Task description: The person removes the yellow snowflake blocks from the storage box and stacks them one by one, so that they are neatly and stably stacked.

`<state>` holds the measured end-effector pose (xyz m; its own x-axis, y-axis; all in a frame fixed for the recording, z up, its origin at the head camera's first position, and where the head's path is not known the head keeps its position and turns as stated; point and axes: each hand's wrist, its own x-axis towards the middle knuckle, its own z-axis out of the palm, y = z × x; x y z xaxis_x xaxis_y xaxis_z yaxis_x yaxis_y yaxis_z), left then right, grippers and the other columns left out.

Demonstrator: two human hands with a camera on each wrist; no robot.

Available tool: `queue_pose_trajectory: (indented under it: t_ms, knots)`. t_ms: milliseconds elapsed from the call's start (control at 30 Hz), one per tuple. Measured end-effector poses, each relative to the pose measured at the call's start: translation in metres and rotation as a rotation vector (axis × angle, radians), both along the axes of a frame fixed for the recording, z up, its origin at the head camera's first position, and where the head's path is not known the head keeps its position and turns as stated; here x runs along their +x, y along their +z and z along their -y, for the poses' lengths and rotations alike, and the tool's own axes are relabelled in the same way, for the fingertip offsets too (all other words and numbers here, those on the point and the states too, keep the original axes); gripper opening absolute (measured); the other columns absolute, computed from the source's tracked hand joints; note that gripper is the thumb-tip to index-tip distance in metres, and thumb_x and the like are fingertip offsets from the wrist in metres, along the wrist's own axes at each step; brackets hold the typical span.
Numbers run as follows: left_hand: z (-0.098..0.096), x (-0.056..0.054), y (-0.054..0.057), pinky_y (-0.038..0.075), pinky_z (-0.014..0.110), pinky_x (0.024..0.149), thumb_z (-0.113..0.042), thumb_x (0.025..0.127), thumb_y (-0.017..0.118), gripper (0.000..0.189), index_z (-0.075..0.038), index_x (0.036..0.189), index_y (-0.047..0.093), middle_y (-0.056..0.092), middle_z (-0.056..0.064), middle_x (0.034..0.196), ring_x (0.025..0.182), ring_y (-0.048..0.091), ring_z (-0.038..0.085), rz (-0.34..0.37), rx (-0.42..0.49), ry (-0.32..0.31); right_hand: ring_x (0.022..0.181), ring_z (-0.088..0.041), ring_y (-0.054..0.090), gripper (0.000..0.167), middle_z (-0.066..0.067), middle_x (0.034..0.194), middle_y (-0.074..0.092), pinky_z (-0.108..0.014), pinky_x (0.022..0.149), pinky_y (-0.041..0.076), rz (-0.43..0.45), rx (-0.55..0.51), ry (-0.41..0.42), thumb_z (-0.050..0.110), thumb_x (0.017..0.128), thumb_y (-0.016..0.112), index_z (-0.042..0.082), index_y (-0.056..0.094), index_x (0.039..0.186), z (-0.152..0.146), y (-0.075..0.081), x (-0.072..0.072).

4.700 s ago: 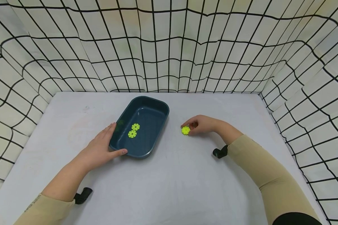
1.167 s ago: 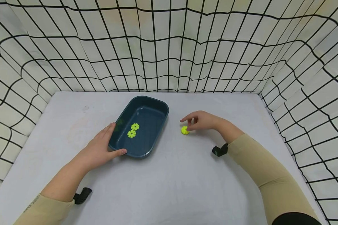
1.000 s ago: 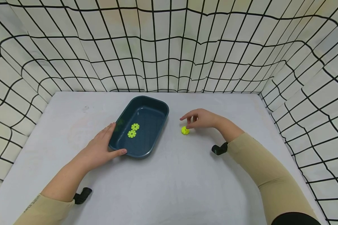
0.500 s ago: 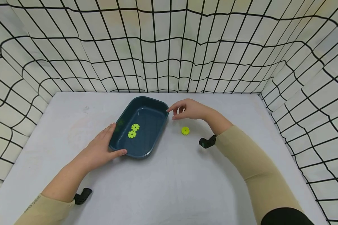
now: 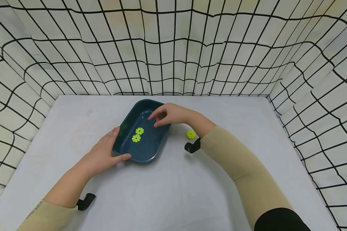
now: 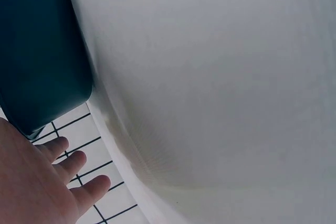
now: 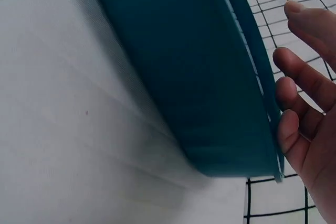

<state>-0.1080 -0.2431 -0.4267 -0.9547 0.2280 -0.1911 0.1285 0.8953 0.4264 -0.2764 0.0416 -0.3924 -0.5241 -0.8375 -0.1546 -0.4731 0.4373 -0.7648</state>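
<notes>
In the head view a dark blue rectangular basin [image 5: 146, 150] sits on the table. Two yellow-green notched plastic discs [image 5: 136, 138] lie together on its floor. My left hand [image 5: 102, 155] rests against the basin's left corner, fingers straight along the outer wall and thumb at the near rim. Over the basin's right side hovers my right hand [image 5: 173, 114], its fingers loosely bent. The right wrist view shows nothing between the right hand's fingers [image 7: 296, 74]. A third yellow-green disc [image 5: 191, 134] lies on the table right of the basin, just beyond the right wrist.
A white cloth covers the table [image 5: 150, 199]. Black netting [image 5: 173, 48] over pale walls rises behind it and at both sides. A black wrist camera [image 5: 192, 146] juts from the right sleeve, another black wrist camera [image 5: 86, 201] from the left.
My right hand, earlier at the loose disc, has let it go and moved left over the basin's right rim. The disc stays on the table. My left hand and the basin keep their places.
</notes>
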Motion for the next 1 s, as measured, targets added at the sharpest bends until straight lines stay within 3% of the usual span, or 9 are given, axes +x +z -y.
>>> queue_pose_trajectory:
  t_ms: [233,633,1000]
  knots:
    - [0.001,0.000,-0.001,0.023,0.068,0.110,-0.067,0.083,0.067,0.120,-0.003,0.158,-0.001,0.012,0.027,0.162,0.145,0.016,0.049,-0.002,-0.001,-0.001,0.088,-0.014,0.059,0.040,0.001,0.097,0.064,-0.026,0.076,0.049,-0.021,0.087,0.070,0.029,0.091,0.074,0.018,0.068,0.129,0.029,-0.009,0.000]
    - [0.000,0.001,0.000,0.024,0.068,0.110,-0.071,0.081,0.065,0.122,-0.002,0.159,0.001,0.013,0.027,0.161,0.145,0.017,0.049,-0.012,0.011,-0.010,0.090,-0.010,0.056,0.041,0.004,0.102,0.063,-0.021,0.078,0.047,-0.097,0.288,0.082,0.030,0.092,0.074,0.024,0.066,0.132,0.062,-0.025,-0.002]
    - [0.000,0.001,0.000,0.024,0.068,0.110,-0.074,0.080,0.063,0.123,-0.003,0.159,0.000,0.013,0.027,0.162,0.145,0.017,0.048,-0.014,0.016,-0.009,0.088,-0.011,0.053,0.042,0.003,0.102,0.059,-0.021,0.073,0.045,-0.185,0.369,0.101,0.028,0.093,0.073,0.024,0.064,0.134,0.079,-0.030,-0.001]
